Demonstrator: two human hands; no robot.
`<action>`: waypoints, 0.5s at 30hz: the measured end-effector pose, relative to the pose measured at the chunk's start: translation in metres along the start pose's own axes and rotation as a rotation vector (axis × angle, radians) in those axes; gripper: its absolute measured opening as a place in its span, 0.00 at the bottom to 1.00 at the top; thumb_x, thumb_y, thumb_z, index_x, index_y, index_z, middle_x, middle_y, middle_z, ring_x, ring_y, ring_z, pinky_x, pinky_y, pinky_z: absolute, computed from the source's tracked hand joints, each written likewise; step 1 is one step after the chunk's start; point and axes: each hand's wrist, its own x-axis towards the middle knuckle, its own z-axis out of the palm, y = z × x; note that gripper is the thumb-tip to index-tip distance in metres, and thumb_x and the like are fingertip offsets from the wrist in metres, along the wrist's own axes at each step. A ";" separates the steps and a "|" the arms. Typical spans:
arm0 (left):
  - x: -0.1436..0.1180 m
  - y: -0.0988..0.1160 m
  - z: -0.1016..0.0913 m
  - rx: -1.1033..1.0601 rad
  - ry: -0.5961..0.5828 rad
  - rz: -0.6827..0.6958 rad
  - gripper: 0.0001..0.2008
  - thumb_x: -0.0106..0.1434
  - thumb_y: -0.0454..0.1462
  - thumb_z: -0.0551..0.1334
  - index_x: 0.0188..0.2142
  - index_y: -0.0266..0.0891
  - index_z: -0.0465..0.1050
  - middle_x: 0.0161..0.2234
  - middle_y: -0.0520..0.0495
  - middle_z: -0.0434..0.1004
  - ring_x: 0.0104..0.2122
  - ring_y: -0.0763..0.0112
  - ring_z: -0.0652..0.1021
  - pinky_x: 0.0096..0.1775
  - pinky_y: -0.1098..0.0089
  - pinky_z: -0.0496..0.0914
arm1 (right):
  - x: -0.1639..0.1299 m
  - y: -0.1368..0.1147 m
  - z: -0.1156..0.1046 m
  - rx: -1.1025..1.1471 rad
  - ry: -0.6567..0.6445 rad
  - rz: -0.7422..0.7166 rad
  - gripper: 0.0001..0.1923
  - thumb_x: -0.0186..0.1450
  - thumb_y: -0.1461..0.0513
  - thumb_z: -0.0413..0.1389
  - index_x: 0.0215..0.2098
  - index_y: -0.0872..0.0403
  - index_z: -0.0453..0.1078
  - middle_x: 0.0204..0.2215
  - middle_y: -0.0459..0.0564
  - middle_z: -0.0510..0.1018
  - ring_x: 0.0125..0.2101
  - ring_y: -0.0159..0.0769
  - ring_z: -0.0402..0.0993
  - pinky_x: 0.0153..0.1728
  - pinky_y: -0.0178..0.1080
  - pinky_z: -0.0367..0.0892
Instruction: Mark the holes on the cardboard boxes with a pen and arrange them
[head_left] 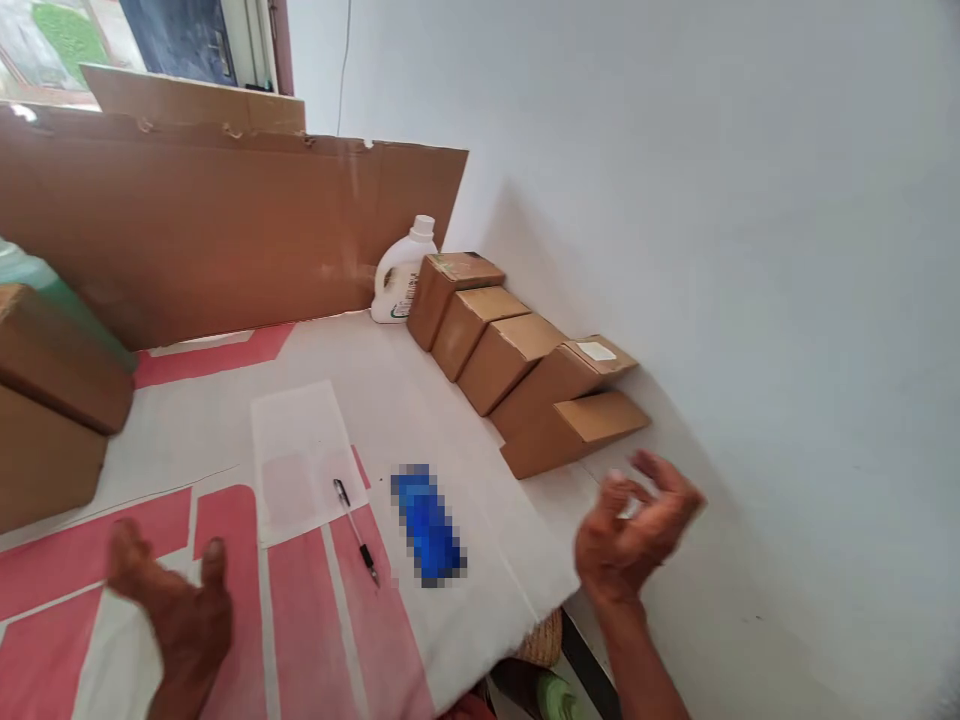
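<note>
Your right hand [637, 530] hovers empty, fingers loosely curled apart, just short of the nearest small brown cardboard box [574, 432] against the wall. Your left hand [180, 605], spread and holding nothing, seems to float above the bench [480, 610]; a black pen [356, 530] lies between both hands.

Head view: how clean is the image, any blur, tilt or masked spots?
Head view: tilted frame; both hands motion-blurred, left hand and right hand; blue object pixelated out beside the sharp pen; soft daylight, faint shadow behind the boxes.
</note>
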 end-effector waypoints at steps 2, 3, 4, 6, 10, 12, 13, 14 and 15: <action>-0.022 0.044 0.036 -0.139 -0.202 0.036 0.46 0.69 0.57 0.59 0.77 0.50 0.35 0.75 0.34 0.40 0.72 0.32 0.53 0.67 0.31 0.54 | 0.035 0.047 -0.018 0.047 0.071 0.246 0.35 0.71 0.38 0.46 0.62 0.54 0.65 0.63 0.66 0.67 0.62 0.58 0.67 0.59 0.62 0.65; -0.030 0.066 0.053 -0.214 -0.326 0.044 0.45 0.70 0.55 0.58 0.77 0.50 0.35 0.76 0.34 0.40 0.74 0.36 0.51 0.68 0.33 0.54 | 0.047 0.067 -0.019 0.071 0.046 0.318 0.40 0.70 0.35 0.41 0.60 0.56 0.67 0.61 0.68 0.70 0.61 0.59 0.69 0.58 0.63 0.66; -0.038 0.088 0.068 -0.288 -0.431 0.067 0.43 0.72 0.54 0.58 0.77 0.49 0.36 0.76 0.35 0.40 0.74 0.39 0.50 0.70 0.35 0.52 | 0.056 0.085 -0.017 0.099 0.015 0.379 0.44 0.68 0.33 0.38 0.60 0.57 0.67 0.59 0.68 0.72 0.60 0.60 0.70 0.58 0.63 0.66; -0.049 0.128 0.096 -0.408 -0.654 0.109 0.41 0.73 0.55 0.57 0.76 0.48 0.39 0.76 0.35 0.41 0.76 0.43 0.47 0.72 0.36 0.46 | 0.064 0.113 -0.003 0.155 -0.056 0.462 0.50 0.65 0.29 0.33 0.61 0.58 0.67 0.59 0.68 0.73 0.60 0.59 0.71 0.56 0.62 0.68; -0.062 0.188 0.152 -0.538 -0.997 0.108 0.41 0.73 0.57 0.55 0.76 0.47 0.42 0.77 0.35 0.42 0.77 0.49 0.46 0.74 0.43 0.42 | 0.064 0.140 0.027 0.243 -0.155 0.550 0.55 0.63 0.27 0.28 0.64 0.54 0.66 0.63 0.66 0.71 0.62 0.56 0.70 0.57 0.58 0.68; -0.068 0.210 0.182 -0.560 -1.078 0.108 0.43 0.73 0.59 0.54 0.77 0.42 0.42 0.77 0.31 0.43 0.77 0.49 0.47 0.74 0.47 0.44 | 0.061 0.145 0.035 0.261 -0.199 0.554 0.55 0.63 0.27 0.28 0.62 0.54 0.68 0.62 0.65 0.73 0.59 0.54 0.73 0.56 0.55 0.68; -0.072 0.219 0.197 -0.571 -1.114 0.101 0.44 0.73 0.60 0.52 0.77 0.39 0.42 0.77 0.28 0.43 0.77 0.48 0.47 0.74 0.47 0.45 | 0.058 0.145 0.036 0.261 -0.219 0.550 0.54 0.63 0.27 0.28 0.61 0.54 0.69 0.61 0.65 0.74 0.58 0.53 0.74 0.56 0.55 0.68; -0.076 0.228 0.210 -0.588 -1.144 0.097 0.44 0.73 0.60 0.50 0.77 0.36 0.41 0.77 0.26 0.42 0.77 0.46 0.47 0.73 0.46 0.45 | 0.053 0.144 0.036 0.256 -0.239 0.543 0.54 0.63 0.27 0.30 0.60 0.55 0.70 0.60 0.65 0.74 0.56 0.52 0.75 0.56 0.54 0.68; -0.080 0.235 0.222 -0.609 -1.166 0.095 0.44 0.74 0.60 0.47 0.77 0.35 0.41 0.76 0.24 0.42 0.77 0.44 0.46 0.73 0.45 0.44 | 0.048 0.142 0.035 0.249 -0.261 0.534 0.53 0.63 0.27 0.32 0.59 0.56 0.70 0.59 0.65 0.75 0.55 0.52 0.75 0.55 0.54 0.68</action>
